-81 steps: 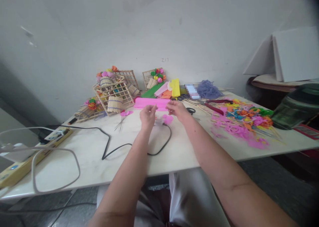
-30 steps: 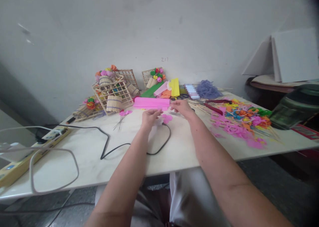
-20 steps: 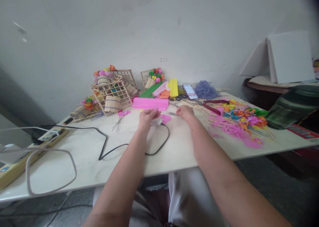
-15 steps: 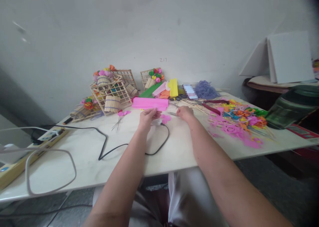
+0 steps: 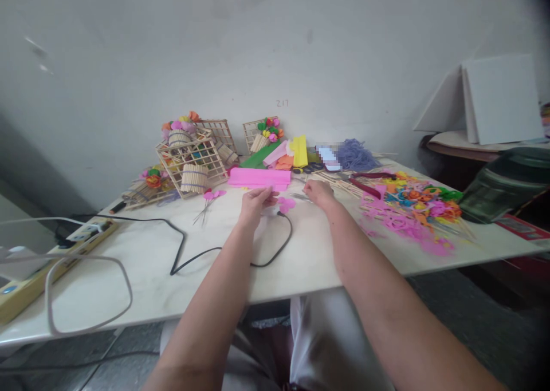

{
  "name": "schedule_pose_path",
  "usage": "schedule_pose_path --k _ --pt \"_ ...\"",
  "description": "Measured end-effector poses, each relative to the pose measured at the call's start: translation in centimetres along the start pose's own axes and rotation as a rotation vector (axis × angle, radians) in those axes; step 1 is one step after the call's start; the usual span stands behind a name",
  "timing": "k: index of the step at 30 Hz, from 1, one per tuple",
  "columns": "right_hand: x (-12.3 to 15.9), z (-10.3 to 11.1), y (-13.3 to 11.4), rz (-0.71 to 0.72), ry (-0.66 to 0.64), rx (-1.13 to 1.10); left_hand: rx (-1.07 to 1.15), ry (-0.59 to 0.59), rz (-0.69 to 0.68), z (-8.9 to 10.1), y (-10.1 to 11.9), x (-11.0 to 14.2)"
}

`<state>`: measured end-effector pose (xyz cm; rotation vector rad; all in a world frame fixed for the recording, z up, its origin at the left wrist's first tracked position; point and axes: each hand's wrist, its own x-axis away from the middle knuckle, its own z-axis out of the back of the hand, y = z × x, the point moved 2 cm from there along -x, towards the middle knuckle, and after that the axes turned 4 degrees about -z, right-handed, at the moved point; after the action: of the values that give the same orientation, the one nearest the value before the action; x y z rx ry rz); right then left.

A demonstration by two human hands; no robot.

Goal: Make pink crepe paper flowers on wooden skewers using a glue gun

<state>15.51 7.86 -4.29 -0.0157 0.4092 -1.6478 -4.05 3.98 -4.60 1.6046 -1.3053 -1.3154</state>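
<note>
My left hand [image 5: 254, 200] hovers over the white table [image 5: 141, 265] with its fingers curled around a small pink piece that I can barely make out. My right hand [image 5: 318, 193] rests on the table a little to the right, fingers pinched on a thin metal stick [image 5: 298, 196]. Between the hands lie small pink petal cut-outs [image 5: 286, 203]. Just behind them is a folded pink foam sheet [image 5: 259, 177].
Wooden stick baskets with foam flowers [image 5: 193, 159] stand at the back. A pile of coloured foam scraps and skewers [image 5: 412, 205] covers the right side. A black cable [image 5: 189, 248] runs across the table to a power strip [image 5: 38, 273] at the left. Pliers [image 5: 365, 184] lie behind my right hand.
My right hand moved from the pink sheet's edge down and right onto the table by the thin stick. My left hand dropped slightly and stayed closed.
</note>
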Motion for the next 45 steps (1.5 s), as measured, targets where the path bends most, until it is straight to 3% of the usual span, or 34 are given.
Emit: schedule_pose_path --k 6,9,14,18,26,36,45 --pt "-0.3 0.0 -0.1 0.094 0.062 -0.182 0.004 -0.028 -0.003 0.2 -0.3 -0.2" --pt "-0.5 0.1 -0.5 0.131 0.05 -0.429 0.002 -0.048 0.004 0.4 -0.5 -0.2" --pt "0.3 0.1 -2.0 0.132 -0.216 -1.109 0.024 -0.074 0.015 0.4 -0.4 -0.1" --pt "1.4 0.4 -3.5 0.18 -0.381 -1.374 -0.001 -0.176 0.048 -0.1 0.0 0.3" --pt "1.9 -0.2 -4.9 0.095 -0.413 -1.498 -0.027 -0.233 0.063 -0.4 -0.1 0.5" --pt "1.8 0.1 -4.6 0.175 -0.368 -1.55 -0.068 -0.352 0.103 -0.9 0.3 0.9" --pt "1.9 0.1 -4.9 0.173 -0.33 -1.511 -0.075 -0.248 0.049 -0.6 -0.1 0.5"
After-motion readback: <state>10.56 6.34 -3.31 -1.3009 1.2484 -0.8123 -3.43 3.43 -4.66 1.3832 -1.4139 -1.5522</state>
